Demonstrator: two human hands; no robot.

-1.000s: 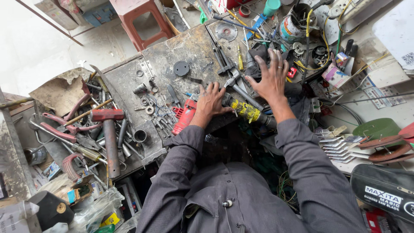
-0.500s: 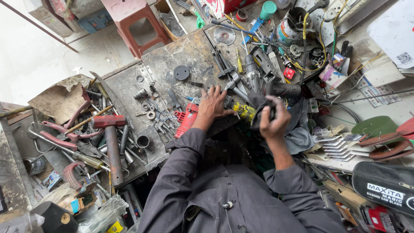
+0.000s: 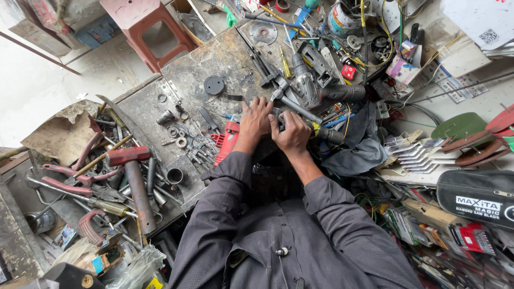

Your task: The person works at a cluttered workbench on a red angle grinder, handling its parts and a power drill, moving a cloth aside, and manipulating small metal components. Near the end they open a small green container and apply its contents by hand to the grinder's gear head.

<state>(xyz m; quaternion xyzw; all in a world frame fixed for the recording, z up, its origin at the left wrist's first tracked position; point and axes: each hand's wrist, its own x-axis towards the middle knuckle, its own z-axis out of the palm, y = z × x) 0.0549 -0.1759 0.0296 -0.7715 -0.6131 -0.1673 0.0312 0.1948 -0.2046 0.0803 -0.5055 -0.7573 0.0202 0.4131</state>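
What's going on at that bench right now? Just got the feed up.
A person in a grey shirt leans over a cluttered metal workbench, both hands together at its near edge. The left hand lies on a small part beside a red plastic tool body. The right hand is closed around something dark; what it is cannot be made out. A grey power tool lies just beyond the hands, and a red-headed hammer rests among loose tools to the left.
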